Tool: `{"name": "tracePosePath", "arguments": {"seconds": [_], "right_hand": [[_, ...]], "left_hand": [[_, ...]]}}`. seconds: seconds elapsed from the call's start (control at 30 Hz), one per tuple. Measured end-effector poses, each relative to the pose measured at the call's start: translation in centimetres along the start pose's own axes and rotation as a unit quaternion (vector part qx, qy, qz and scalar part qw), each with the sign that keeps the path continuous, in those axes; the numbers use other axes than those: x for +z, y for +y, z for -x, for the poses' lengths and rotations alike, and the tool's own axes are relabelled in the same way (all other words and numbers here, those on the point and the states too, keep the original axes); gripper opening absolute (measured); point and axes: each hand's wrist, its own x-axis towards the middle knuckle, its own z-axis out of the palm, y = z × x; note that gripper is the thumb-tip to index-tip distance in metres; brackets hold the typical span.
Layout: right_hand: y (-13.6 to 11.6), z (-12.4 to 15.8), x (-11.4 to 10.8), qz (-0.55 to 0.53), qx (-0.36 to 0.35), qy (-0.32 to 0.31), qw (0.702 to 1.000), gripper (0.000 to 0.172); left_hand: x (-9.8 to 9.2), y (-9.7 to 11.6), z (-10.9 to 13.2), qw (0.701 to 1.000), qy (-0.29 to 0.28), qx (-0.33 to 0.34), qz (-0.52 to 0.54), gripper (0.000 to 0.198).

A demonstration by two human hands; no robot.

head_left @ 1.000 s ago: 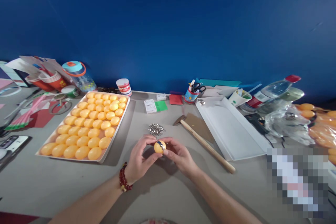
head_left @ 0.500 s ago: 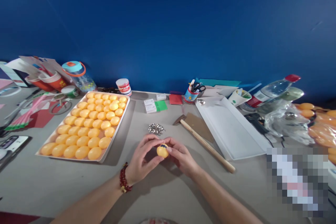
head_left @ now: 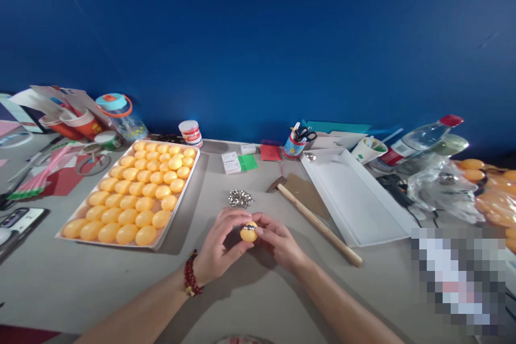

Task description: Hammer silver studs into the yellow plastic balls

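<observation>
An orange ball (head_left: 249,234) with a row of shiny metal pieces across its upper side is held between both hands above the grey table. My left hand (head_left: 221,247), with a dark red bead bracelet (head_left: 192,275) at the wrist, grips it from the left with thumb and fingers. From the right, my right hand (head_left: 278,239) pinches the same ball. Just beyond the hands lies a small pile of silver metal pieces (head_left: 240,199). Part of the ball is covered by the fingertips.
A box of orange balls (head_left: 157,245) sits at the left. At the right lie a wooden-handled hammer (head_left: 322,226) and a white tray (head_left: 358,199). Small white boxes (head_left: 231,163), a pen cup (head_left: 293,146) and a bottle (head_left: 419,140) stand farther back.
The ball has turned slightly between my fingers, and the strip of metal pieces on it now looks bright instead of dark. Both hands stay almost in place.
</observation>
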Motion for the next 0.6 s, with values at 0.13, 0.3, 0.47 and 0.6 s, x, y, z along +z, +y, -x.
{"name": "tracePosePath", "arguments": {"seconds": [0.13, 0.3, 0.47, 0.6], "right_hand": [[-0.15, 0.08, 0.16, 0.006, -0.014, 0.002, 1.0, 0.032], [-0.08, 0.07, 0.04, 0.008, -0.02, -0.012, 1.0, 0.032], [-0.06, 0.07, -0.01, 0.005, -0.008, -0.018, 1.0, 0.035], [0.08, 0.1, -0.02, -0.004, -0.002, -0.013, 1.0, 0.035]], "left_hand": [[-0.04, 0.22, -0.05, 1.0, 0.003, -0.014, 0.002, 0.041], [-0.16, 0.25, -0.11, 1.0, -0.011, -0.003, -0.003, 0.041], [-0.26, 0.11, -0.1, 1.0, -0.011, -0.003, 0.0, 0.041], [-0.21, 0.08, -0.09, 1.0, -0.012, 0.003, -0.005, 0.04]]}}
